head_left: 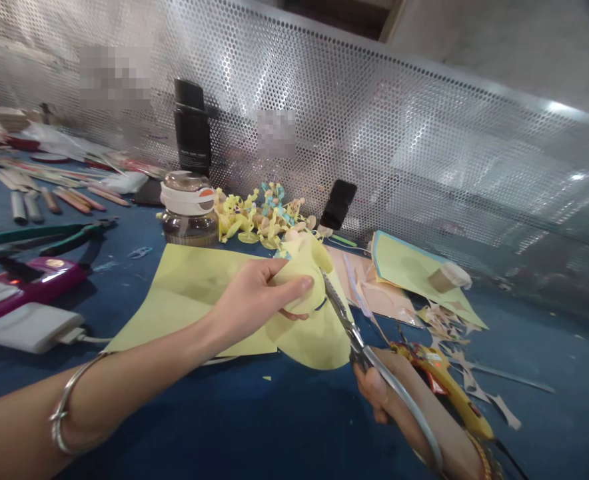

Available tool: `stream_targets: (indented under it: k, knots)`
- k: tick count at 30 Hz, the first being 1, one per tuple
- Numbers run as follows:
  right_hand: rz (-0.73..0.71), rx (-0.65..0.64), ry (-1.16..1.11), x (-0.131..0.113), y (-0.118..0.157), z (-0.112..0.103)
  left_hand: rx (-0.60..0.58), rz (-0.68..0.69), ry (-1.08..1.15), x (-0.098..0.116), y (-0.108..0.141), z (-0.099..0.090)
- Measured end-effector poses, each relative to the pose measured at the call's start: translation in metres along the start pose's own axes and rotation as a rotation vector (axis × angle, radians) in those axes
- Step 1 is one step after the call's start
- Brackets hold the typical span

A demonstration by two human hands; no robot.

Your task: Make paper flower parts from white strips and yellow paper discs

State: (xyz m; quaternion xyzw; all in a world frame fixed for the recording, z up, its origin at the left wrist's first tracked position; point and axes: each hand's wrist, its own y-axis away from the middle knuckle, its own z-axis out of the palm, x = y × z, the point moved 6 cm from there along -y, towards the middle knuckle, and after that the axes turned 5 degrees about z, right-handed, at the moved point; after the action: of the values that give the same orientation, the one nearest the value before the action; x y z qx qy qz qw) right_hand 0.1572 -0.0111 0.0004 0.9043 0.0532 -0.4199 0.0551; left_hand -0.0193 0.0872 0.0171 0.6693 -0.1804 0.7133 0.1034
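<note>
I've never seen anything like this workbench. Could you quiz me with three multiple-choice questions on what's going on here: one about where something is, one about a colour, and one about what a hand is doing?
1. Where is the black phone?
A) Inside a cardboard box
B) Standing tilted at the perforated metal screen
C) Strapped to a wrist

2. What colour is the paper in the left hand?
A) Bright red
B) Dark blue
C) Pale yellow

3. What is the right hand holding?
A) A pair of scissors
B) A paintbrush
C) A hammer

Answers:
1. B, as the phone stands at an angle right by the metal mesh.
2. C, as the sheet gripped in the fingers is pale yellow.
3. A, as the hand grips the handles with the blades at the paper's edge.
</note>
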Motion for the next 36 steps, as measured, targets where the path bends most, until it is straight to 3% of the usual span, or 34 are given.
stream_targets:
  k: [6,15,27,36]
  knots:
    - [-0.11,-0.065,-0.026,-0.016,-0.001,0.001,-0.035,-0.003,-0.018,-0.004,0.001,0.005]
    - [-0.153,-0.016,0.017,-0.009,0.0,0.001,-0.078,0.03,-0.064,-0.007,0.002,0.007]
    - [-0.048,0.057,0.077,-0.002,-0.001,-0.002,-0.093,0.033,-0.078,-0.007,-0.001,0.004]
    - [0.137,-0.011,0.055,0.003,0.0,0.001,-0.072,0.028,-0.061,-0.002,-0.002,0.002]
